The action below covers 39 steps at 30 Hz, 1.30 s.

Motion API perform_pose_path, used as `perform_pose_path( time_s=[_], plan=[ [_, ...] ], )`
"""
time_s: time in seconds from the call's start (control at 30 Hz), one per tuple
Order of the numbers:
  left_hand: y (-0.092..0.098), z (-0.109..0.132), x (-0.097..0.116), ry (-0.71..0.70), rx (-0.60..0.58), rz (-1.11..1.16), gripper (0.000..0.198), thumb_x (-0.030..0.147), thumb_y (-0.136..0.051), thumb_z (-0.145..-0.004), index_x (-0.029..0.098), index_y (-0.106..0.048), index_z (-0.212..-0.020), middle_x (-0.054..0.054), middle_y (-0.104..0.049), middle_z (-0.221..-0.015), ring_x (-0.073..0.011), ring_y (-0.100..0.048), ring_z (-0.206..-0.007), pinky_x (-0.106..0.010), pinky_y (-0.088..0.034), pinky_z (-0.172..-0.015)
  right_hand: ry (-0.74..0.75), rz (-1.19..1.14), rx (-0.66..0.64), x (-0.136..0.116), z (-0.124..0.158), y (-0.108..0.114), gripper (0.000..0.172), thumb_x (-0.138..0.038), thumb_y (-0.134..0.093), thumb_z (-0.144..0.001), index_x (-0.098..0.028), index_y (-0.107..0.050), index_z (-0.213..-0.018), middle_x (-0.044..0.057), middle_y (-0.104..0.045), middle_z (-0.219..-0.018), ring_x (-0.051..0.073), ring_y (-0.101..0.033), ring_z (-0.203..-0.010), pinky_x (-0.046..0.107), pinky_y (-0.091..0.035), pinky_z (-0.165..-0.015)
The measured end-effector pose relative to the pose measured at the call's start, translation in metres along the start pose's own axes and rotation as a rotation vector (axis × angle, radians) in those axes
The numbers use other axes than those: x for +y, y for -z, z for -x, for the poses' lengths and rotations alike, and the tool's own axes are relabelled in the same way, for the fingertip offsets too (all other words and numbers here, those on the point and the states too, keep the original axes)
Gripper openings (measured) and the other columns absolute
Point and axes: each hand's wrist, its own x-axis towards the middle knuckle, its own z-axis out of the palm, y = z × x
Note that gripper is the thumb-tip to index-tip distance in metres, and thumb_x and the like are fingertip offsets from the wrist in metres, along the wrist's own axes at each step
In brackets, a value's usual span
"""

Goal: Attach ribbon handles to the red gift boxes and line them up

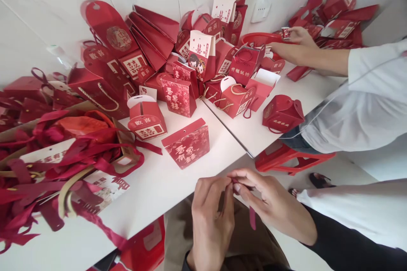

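Observation:
My left hand (211, 211) and my right hand (270, 205) meet just off the near edge of the white table (165, 182), fingertips pinched together on a thin dark red ribbon (252, 217). One end of the ribbon hangs down below my right palm. Closest on the table is a flat red gift box with gold characters (188, 143). Behind it stands a red box with a white flap (146, 119).
Many red gift boxes and bags (203, 57) are heaped against the wall. A cardboard box of tangled red ribbons (63, 152) fills the left. Another person in a white shirt (359, 101) reaches into a red bowl (259, 39) at the back right. A red stool (291, 159) stands below.

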Motion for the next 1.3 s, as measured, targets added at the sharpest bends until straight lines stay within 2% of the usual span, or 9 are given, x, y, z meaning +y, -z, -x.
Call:
perform_pose_path(
  time_s=[0.1, 0.2, 0.27, 0.6, 0.73, 0.83, 0.97, 1.13, 1.3],
  plan=[
    [0.000, 0.003, -0.001, -0.057, 0.024, -0.023, 0.022, 0.006, -0.064, -0.093, 0.023, -0.069, -0.106, -0.002, -0.070, -0.094, -0.0143, -0.066, -0.085, -0.026, -0.056, -0.077, 0.012, 0.044, -0.025, -0.003, 0.000, 0.002, 0.020, -0.037, -0.047, -0.109, -0.027, -0.061, -0.120, 0.003, -0.074, -0.104, 0.022, -0.073, -0.095, 0.030, -0.058, -0.081],
    [-0.001, 0.003, -0.002, -0.080, 0.040, -0.033, 0.023, 0.004, -0.066, -0.092, 0.022, -0.070, -0.105, -0.002, -0.069, -0.092, -0.0138, -0.065, -0.083, -0.026, -0.056, -0.075, -0.001, 0.159, -0.029, -0.002, 0.000, 0.003, 0.026, -0.041, -0.043, -0.111, -0.027, -0.065, -0.107, 0.000, -0.071, -0.082, 0.020, -0.070, -0.070, 0.028, -0.052, -0.061],
    [-0.002, 0.003, -0.003, -0.096, 0.039, -0.041, 0.024, 0.003, -0.066, -0.091, 0.022, -0.070, -0.106, -0.002, -0.069, -0.091, -0.0133, -0.065, -0.082, -0.025, -0.056, -0.074, -0.005, 0.216, -0.005, -0.001, 0.000, 0.003, 0.032, -0.043, -0.041, -0.111, -0.026, -0.065, -0.098, -0.001, -0.064, -0.070, 0.020, -0.066, -0.062, 0.030, -0.047, -0.058],
    [-0.010, 0.012, -0.004, 0.016, -0.065, 0.082, 0.031, 0.003, -0.060, -0.091, 0.023, -0.068, -0.114, -0.003, -0.070, -0.102, -0.0147, -0.066, -0.092, -0.027, -0.056, -0.081, -0.052, 0.214, 0.103, 0.002, -0.003, -0.004, 0.029, -0.037, -0.043, -0.104, -0.025, -0.057, -0.081, -0.001, -0.063, -0.067, 0.020, -0.064, -0.060, 0.031, -0.042, -0.054],
    [-0.009, 0.008, -0.006, 0.083, -0.060, 0.091, 0.021, 0.008, -0.062, -0.094, 0.023, -0.067, -0.107, -0.002, -0.070, -0.100, -0.0145, -0.066, -0.093, -0.026, -0.055, -0.083, -0.015, 0.232, 0.105, 0.002, -0.004, -0.005, 0.028, -0.036, -0.043, -0.106, -0.025, -0.056, -0.084, -0.003, -0.062, -0.066, 0.018, -0.062, -0.057, 0.030, -0.041, -0.054],
    [-0.009, 0.004, -0.008, 0.122, -0.033, 0.093, 0.016, 0.010, -0.061, -0.096, 0.024, -0.066, -0.102, 0.001, -0.069, -0.095, -0.0119, -0.066, -0.088, -0.023, -0.053, -0.079, -0.004, 0.198, 0.098, 0.002, -0.006, -0.005, 0.024, -0.036, -0.044, -0.108, -0.025, -0.062, -0.095, -0.003, -0.067, -0.072, 0.018, -0.067, -0.062, 0.029, -0.045, -0.058],
    [-0.009, 0.002, -0.011, 0.144, -0.032, 0.085, 0.012, 0.012, -0.060, -0.098, 0.023, -0.065, -0.099, 0.002, -0.067, -0.091, -0.0103, -0.064, -0.083, -0.021, -0.051, -0.076, 0.018, 0.111, 0.107, 0.002, -0.007, -0.005, 0.022, -0.036, -0.047, -0.108, -0.027, -0.062, -0.121, 0.000, -0.075, -0.098, 0.019, -0.074, -0.082, 0.027, -0.053, -0.068],
    [-0.010, 0.004, -0.012, 0.129, 0.001, 0.041, 0.009, 0.012, -0.060, -0.097, 0.021, -0.063, -0.097, 0.002, -0.064, -0.088, -0.0086, -0.062, -0.079, -0.018, -0.050, -0.075, 0.076, 0.278, 0.094, 0.004, -0.006, -0.006, 0.028, -0.033, -0.041, -0.110, -0.022, -0.060, -0.092, -0.002, -0.064, -0.072, 0.016, -0.063, -0.061, 0.028, -0.044, -0.057],
    [-0.012, 0.007, -0.011, 0.125, -0.043, 0.102, 0.013, 0.010, -0.059, -0.098, 0.022, -0.063, -0.100, 0.002, -0.065, -0.091, -0.0088, -0.063, -0.084, -0.018, -0.050, -0.079, 0.135, 0.359, 0.126, 0.006, -0.008, -0.007, 0.026, -0.025, -0.043, -0.105, -0.022, -0.047, -0.079, -0.007, -0.047, -0.061, 0.013, -0.048, -0.049, 0.027, -0.035, -0.052]
  ],
)
